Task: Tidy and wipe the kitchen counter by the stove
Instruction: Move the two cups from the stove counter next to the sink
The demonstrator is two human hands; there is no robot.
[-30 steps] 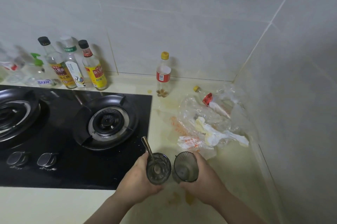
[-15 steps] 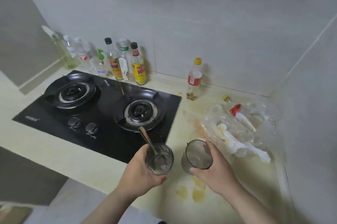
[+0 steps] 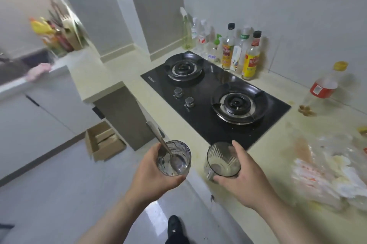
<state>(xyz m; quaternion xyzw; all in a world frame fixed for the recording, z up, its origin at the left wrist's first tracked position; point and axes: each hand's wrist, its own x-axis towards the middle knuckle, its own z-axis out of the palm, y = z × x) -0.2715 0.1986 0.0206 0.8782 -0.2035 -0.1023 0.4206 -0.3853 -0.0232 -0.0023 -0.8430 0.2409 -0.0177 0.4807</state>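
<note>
My left hand (image 3: 154, 174) grips a clear glass (image 3: 174, 159) with a metal spoon (image 3: 160, 142) standing in it, held out past the counter's front edge above the floor. My right hand (image 3: 241, 180) grips a second, ribbed glass (image 3: 221, 161) at the front edge of the pale yellow counter (image 3: 274, 176). Both glasses look dirty inside. The black two-burner stove (image 3: 216, 94) lies just beyond the glasses. Stains mark the counter right of the stove.
Crumpled plastic bags and wrappers (image 3: 333, 170) lie on the counter at the right. A red-labelled bottle (image 3: 322, 89) stands behind them, and several sauce bottles (image 3: 236, 53) line the wall. An open cardboard box (image 3: 103, 140) sits on the floor. A sink counter with a pink cloth (image 3: 38, 70) is at the left.
Both glasses have been lifted off the counter and carried left toward its front edge. My view has swung left, bringing the floor, the box and the sink counter into sight.
</note>
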